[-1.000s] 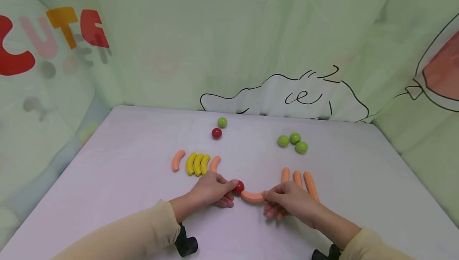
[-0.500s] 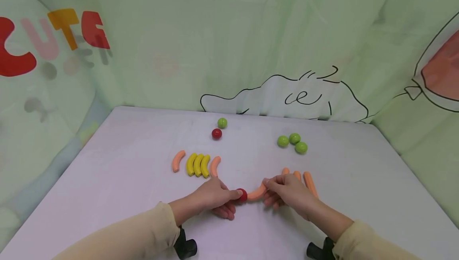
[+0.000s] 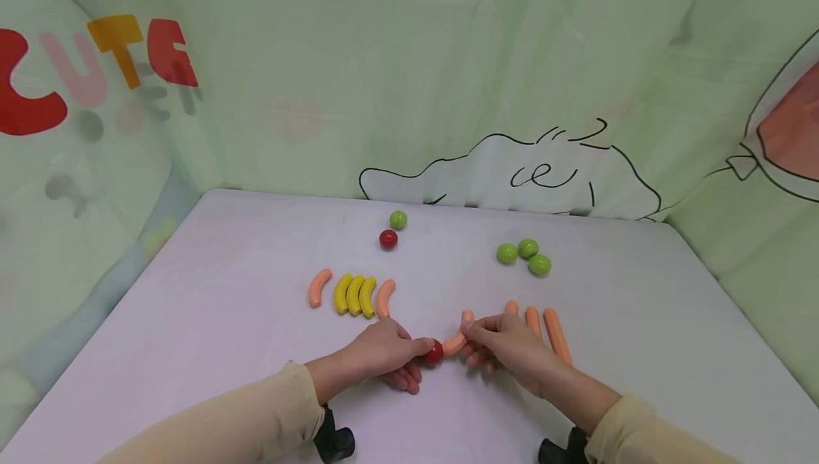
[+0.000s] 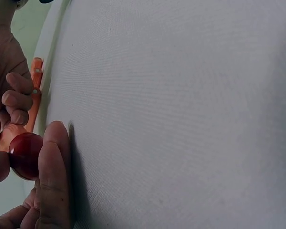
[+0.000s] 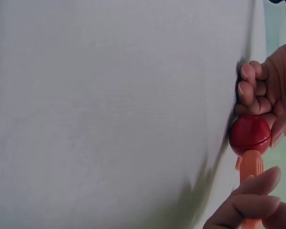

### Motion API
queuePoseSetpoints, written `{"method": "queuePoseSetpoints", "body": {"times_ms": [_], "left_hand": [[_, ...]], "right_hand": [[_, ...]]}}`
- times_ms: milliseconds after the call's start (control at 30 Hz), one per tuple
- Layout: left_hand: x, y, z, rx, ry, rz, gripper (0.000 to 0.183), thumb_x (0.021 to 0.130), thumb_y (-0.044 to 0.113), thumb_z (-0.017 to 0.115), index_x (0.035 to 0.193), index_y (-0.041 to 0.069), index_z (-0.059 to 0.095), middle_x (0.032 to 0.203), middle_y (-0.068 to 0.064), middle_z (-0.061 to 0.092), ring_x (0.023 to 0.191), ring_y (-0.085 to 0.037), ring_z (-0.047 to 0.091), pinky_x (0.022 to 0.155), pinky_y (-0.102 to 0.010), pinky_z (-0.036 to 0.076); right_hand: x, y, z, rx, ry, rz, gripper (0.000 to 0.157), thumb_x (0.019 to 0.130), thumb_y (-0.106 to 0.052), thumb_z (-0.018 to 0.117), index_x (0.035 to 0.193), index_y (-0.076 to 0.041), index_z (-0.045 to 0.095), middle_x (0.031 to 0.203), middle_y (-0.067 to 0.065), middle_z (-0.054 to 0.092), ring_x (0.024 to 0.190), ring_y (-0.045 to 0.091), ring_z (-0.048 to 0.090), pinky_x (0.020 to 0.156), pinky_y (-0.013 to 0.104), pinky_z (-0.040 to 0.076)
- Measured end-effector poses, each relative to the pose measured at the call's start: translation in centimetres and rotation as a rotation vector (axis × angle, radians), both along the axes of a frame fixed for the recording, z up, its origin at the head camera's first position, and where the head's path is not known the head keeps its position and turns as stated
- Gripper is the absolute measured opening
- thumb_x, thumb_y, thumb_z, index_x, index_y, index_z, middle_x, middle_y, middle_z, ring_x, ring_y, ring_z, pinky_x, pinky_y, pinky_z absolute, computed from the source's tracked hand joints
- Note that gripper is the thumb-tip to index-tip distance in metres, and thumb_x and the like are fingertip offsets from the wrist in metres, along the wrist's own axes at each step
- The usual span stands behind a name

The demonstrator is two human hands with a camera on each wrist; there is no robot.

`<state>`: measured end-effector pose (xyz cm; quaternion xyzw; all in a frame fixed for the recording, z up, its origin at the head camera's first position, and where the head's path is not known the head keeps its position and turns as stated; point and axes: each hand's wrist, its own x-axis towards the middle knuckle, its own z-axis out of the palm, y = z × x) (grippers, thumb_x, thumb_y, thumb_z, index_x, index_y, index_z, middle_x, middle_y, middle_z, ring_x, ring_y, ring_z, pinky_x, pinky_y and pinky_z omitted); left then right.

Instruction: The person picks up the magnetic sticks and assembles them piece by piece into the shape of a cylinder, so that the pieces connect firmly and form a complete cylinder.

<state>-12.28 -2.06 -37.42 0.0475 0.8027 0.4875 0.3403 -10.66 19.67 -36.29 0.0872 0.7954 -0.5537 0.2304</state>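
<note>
My left hand point(image 3: 386, 352) pinches a glossy red ball point(image 3: 436, 354) between thumb and fingers, low over the white tabletop. In the left wrist view the red ball point(image 4: 24, 153) sits between the thumb and a straight finger. A curved orange stick point(image 3: 453, 344) is pinched by my right hand point(image 3: 512, 349) near its far end. The stick's other end meets the ball; in the right wrist view the orange stick point(image 5: 250, 164) touches the red ball point(image 5: 250, 132), which has a seam line around it. Whether the two are joined cannot be told.
Left of the hands lie three yellow curved sticks point(image 3: 354, 295) between two orange curved sticks point(image 3: 318, 288) point(image 3: 384, 298). Several straight orange sticks point(image 3: 557, 335) lie behind my right hand. Farther back are a red ball point(image 3: 388, 239), a green ball point(image 3: 398, 219) and three green balls point(image 3: 528, 249).
The held ball has come slightly nearer to me. My right hand has swung the orange stick from lying crosswise to angling away, its far end now pointing toward the back.
</note>
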Motion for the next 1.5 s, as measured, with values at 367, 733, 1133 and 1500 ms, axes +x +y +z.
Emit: {"method": "queuePoseSetpoints", "body": {"times_ms": [367,733,1133,1500], "left_hand": [[0.2,0.1,0.4,-0.050,0.009,-0.077,0.046,0.099,0.038,0.066,0.071,0.003,0.073,0.058,-0.004,0.068,0.047,-0.007,0.062,0.049,-0.017,0.049],[-1.0,-1.1,2.0,-0.089,0.148,-0.129,0.030,0.098,0.025,0.069,0.075,0.005,0.072,0.064,-0.004,0.071,0.060,-0.014,0.072,0.065,-0.022,0.053],[-4.1,-1.8,4.6,-0.128,0.220,-0.055,0.022,0.099,0.022,0.068,0.097,0.001,0.073,0.076,-0.005,0.072,0.069,-0.015,0.072,0.067,-0.024,0.060],[-10.5,-2.2,7.9,-0.222,0.355,0.050,0.029,0.102,0.024,0.062,0.115,-0.001,0.071,0.101,-0.011,0.074,0.097,-0.027,0.072,0.084,-0.029,0.061]], "right_hand": [[0.0,-0.5,-0.5,0.130,-0.005,-0.019,0.036,0.109,-0.029,0.050,0.098,0.001,0.068,0.073,0.002,0.061,0.066,0.013,0.053,0.056,0.024,0.042],[-0.2,-0.5,-0.9,0.212,0.005,0.035,0.035,0.110,-0.025,0.047,0.098,0.001,0.069,0.074,0.004,0.061,0.064,0.014,0.051,0.055,0.024,0.043],[-0.3,-1.2,-0.8,0.246,0.022,0.033,0.034,0.109,-0.023,0.049,0.097,0.002,0.069,0.076,0.007,0.066,0.064,0.015,0.059,0.060,0.026,0.055],[-0.1,-1.6,-0.9,0.259,0.040,0.003,0.032,0.109,-0.022,0.050,0.096,0.002,0.067,0.075,0.007,0.066,0.063,0.015,0.059,0.061,0.026,0.055]]}}
